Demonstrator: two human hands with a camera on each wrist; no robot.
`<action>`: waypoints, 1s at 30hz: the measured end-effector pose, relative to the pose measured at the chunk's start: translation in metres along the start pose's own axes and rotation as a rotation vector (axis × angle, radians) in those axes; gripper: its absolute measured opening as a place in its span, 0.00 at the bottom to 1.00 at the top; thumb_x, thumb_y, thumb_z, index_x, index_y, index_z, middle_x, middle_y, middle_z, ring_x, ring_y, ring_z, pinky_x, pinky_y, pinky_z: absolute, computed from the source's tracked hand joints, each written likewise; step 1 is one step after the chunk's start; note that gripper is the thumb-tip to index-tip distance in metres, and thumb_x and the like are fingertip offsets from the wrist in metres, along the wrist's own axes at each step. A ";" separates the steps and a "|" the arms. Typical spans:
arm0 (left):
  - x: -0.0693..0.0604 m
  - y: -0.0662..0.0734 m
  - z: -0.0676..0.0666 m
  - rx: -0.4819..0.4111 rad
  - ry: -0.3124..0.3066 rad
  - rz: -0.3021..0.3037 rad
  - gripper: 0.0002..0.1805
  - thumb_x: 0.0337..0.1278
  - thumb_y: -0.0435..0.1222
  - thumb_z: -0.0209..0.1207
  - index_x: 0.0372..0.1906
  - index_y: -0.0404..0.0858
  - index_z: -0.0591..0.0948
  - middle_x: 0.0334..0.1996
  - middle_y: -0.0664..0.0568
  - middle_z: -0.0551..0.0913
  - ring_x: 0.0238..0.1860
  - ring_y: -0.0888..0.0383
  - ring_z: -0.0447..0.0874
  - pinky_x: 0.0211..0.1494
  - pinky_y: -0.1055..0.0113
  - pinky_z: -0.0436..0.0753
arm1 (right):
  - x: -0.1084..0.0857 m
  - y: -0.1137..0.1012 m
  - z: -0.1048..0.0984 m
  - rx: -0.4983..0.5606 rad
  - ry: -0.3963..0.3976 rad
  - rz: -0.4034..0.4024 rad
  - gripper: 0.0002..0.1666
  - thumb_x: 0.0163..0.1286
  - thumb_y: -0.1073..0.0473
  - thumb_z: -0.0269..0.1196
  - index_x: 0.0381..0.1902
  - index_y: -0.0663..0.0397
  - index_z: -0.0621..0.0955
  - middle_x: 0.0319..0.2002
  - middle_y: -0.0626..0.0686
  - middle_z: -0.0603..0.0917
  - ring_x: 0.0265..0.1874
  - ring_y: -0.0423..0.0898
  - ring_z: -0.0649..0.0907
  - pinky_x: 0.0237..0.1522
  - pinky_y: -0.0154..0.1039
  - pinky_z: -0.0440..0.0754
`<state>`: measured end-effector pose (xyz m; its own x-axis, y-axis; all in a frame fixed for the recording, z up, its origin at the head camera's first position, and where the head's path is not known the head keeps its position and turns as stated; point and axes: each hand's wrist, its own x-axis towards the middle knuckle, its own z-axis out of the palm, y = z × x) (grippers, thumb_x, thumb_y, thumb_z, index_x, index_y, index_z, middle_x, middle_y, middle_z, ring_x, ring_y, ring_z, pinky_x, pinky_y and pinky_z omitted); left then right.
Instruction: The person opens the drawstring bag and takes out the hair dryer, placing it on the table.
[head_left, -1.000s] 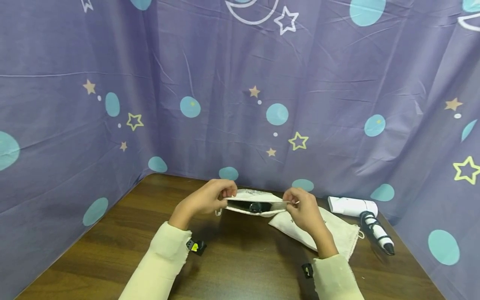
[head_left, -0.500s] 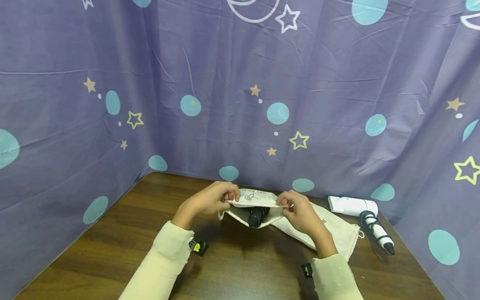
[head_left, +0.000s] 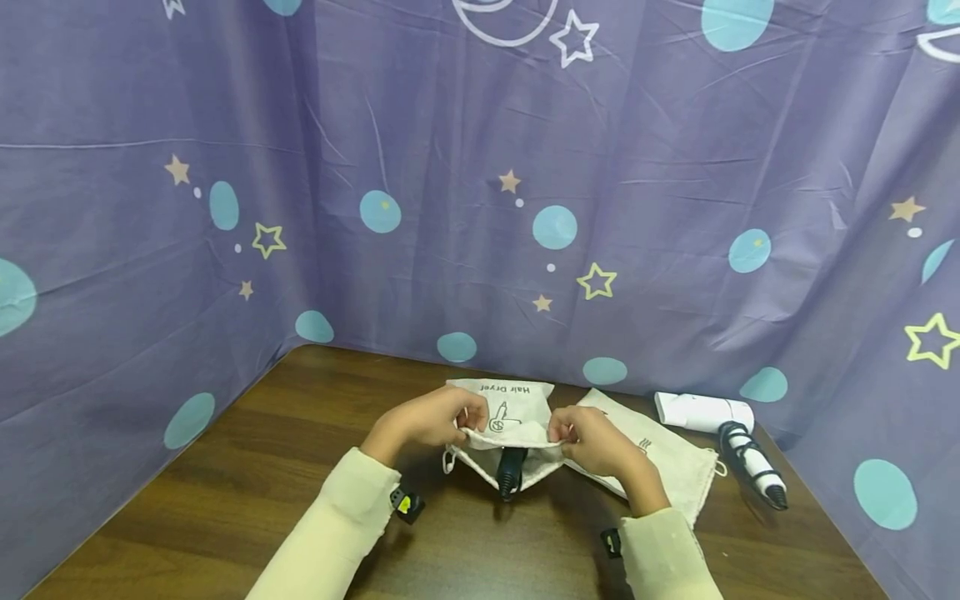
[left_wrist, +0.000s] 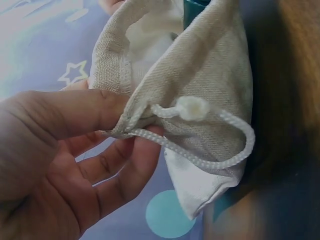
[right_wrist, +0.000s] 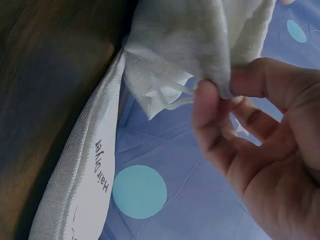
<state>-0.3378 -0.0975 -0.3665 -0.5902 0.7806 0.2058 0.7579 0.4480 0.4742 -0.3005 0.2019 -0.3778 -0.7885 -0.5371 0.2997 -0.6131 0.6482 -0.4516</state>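
The cloth bag (head_left: 517,427), likely soft and limp, is best held at opposite rim ends, pinched there by left hand (head_left: 432,420) and right hand (head_left: 597,442).

Pale cloth bag (right_wrist: 180,40) by its edge in the right grip (right_wrist: 280,155), "Hair Dryer" pouch (right_wrist: 82,165) nearby

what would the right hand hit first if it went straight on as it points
The right hand would likely first meet the printed side of the open bag it pinches, though depth is unclear.
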 end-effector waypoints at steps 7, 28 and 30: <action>0.003 -0.001 0.008 -0.003 -0.053 -0.026 0.19 0.37 0.16 0.63 0.29 0.43 0.80 0.26 0.63 0.75 0.31 0.62 0.75 0.36 0.71 0.75 | -0.002 0.000 0.000 -0.021 -0.097 -0.002 0.17 0.45 0.79 0.57 0.27 0.53 0.80 0.23 0.43 0.75 0.26 0.38 0.73 0.31 0.36 0.72; 0.005 -0.001 0.012 -0.002 -0.055 -0.041 0.19 0.39 0.16 0.63 0.28 0.44 0.80 0.25 0.64 0.76 0.29 0.67 0.72 0.35 0.71 0.74 | -0.006 -0.028 -0.015 -0.057 -0.207 0.083 0.16 0.48 0.73 0.73 0.30 0.50 0.82 0.26 0.46 0.80 0.27 0.39 0.77 0.34 0.38 0.76; 0.005 0.000 0.013 -0.007 -0.056 -0.043 0.19 0.39 0.16 0.63 0.28 0.44 0.80 0.25 0.63 0.76 0.29 0.67 0.73 0.35 0.71 0.74 | -0.007 -0.033 -0.016 -0.075 -0.200 0.076 0.16 0.49 0.72 0.74 0.31 0.50 0.82 0.26 0.45 0.80 0.27 0.39 0.77 0.34 0.39 0.76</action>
<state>-0.3369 -0.0884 -0.3762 -0.6053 0.7841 0.1373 0.7304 0.4786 0.4873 -0.2757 0.1926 -0.3511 -0.8120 -0.5764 0.0916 -0.5600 0.7254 -0.4002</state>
